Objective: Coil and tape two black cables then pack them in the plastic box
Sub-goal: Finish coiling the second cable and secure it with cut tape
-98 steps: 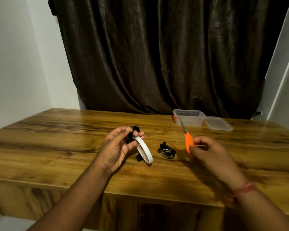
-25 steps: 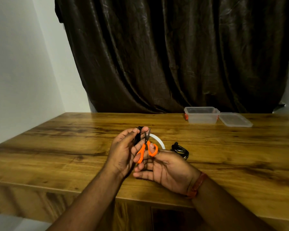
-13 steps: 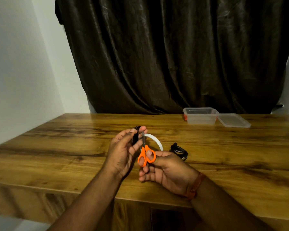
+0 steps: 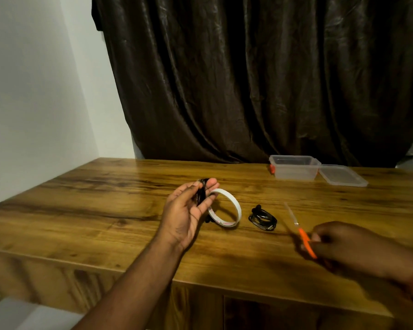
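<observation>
My left hand [image 4: 185, 211] holds a coiled black cable [image 4: 201, 192] upright between thumb and fingers above the table's middle. A white tape roll [image 4: 236, 208] hangs or leans against that hand's right side. A second coiled black cable [image 4: 262, 217] lies flat on the wooden table [image 4: 105, 210], right of the roll. My right hand [image 4: 351, 248], blurred, grips orange-handled scissors [image 4: 301, 232] low over the table at the right, blades pointing away. The clear plastic box [image 4: 295, 166] stands open at the back right.
The box's clear lid [image 4: 342, 175] lies flat just right of the box. A dark curtain hangs behind the table and a white wall runs along the left. The table's front edge is just below my forearms.
My right hand has pulled the scissors away from the left hand, moving right and toward me. The left hand keeps the cable; the tape roll now shows fully beside it.
</observation>
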Demonstrator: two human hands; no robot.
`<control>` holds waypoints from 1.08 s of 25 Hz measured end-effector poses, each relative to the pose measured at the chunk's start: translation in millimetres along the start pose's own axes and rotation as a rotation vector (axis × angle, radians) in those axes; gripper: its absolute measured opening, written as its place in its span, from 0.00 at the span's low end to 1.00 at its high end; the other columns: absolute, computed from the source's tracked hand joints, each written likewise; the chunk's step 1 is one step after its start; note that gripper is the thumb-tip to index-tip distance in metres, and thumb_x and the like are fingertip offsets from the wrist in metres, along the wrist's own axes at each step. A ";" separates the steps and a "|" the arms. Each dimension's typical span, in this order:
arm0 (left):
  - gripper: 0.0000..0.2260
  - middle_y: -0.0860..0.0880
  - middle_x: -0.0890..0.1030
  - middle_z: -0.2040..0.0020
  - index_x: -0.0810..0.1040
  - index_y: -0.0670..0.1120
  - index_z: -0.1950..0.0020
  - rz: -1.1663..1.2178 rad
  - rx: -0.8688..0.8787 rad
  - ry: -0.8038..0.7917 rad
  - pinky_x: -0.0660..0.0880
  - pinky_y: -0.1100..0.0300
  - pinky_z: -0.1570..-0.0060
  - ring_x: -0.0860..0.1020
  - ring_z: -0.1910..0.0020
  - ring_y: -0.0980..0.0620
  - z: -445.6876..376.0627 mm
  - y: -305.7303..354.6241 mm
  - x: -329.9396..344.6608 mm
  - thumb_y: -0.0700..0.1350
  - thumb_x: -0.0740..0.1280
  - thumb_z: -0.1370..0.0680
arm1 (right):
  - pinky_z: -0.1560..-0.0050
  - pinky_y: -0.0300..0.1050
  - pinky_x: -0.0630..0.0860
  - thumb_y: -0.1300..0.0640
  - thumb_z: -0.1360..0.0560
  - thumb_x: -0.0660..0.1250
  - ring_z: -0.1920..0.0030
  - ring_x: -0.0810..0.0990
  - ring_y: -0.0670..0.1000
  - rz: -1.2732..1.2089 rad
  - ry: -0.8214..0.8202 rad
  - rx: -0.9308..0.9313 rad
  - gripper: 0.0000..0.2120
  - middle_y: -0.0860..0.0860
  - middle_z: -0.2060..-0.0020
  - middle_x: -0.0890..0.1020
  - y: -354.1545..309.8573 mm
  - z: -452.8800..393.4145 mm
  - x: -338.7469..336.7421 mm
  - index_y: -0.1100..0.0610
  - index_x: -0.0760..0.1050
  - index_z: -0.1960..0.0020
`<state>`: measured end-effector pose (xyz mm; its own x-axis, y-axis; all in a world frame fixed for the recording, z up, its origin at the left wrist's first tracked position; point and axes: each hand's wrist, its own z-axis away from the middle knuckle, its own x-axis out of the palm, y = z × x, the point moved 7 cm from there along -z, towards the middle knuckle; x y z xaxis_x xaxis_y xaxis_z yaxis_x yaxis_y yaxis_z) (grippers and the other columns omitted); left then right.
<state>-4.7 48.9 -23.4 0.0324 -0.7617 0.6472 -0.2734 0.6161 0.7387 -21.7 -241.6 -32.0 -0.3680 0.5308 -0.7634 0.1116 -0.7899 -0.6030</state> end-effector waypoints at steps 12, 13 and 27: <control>0.10 0.33 0.81 0.42 0.73 0.33 0.40 -0.050 -0.023 -0.015 0.78 0.47 0.41 0.81 0.40 0.40 4.9 -1.7 3.6 0.36 0.58 0.18 | 0.71 0.42 0.75 0.48 0.28 0.73 0.71 0.78 0.52 0.234 0.120 0.399 0.15 0.55 0.69 0.80 61.4 -20.5 -77.5 0.60 0.76 0.61; 0.10 0.33 0.81 0.42 0.74 0.34 0.41 -0.050 -0.021 -0.018 0.78 0.47 0.41 0.81 0.40 0.39 4.9 -1.9 3.7 0.36 0.58 0.18 | 0.68 0.44 0.75 0.46 0.28 0.73 0.68 0.79 0.52 0.269 0.139 0.375 0.15 0.53 0.67 0.81 57.1 -18.6 -78.9 0.58 0.77 0.61; 0.08 0.37 0.84 0.48 0.81 0.41 0.56 -0.025 -0.010 -0.139 0.82 0.48 0.51 0.83 0.43 0.41 4.7 -5.2 9.8 0.39 0.62 0.24 | 0.69 0.45 0.74 0.55 0.22 0.66 0.70 0.76 0.46 -0.640 0.255 -0.423 0.03 0.51 0.65 0.81 -100.4 -23.5 54.8 0.52 0.79 0.51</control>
<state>-7.5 37.3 -21.8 -0.0950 -0.7966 0.5970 -0.2643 0.5984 0.7564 -31.4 -126.0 -18.7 -0.2623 0.9349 -0.2389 0.3095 -0.1530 -0.9385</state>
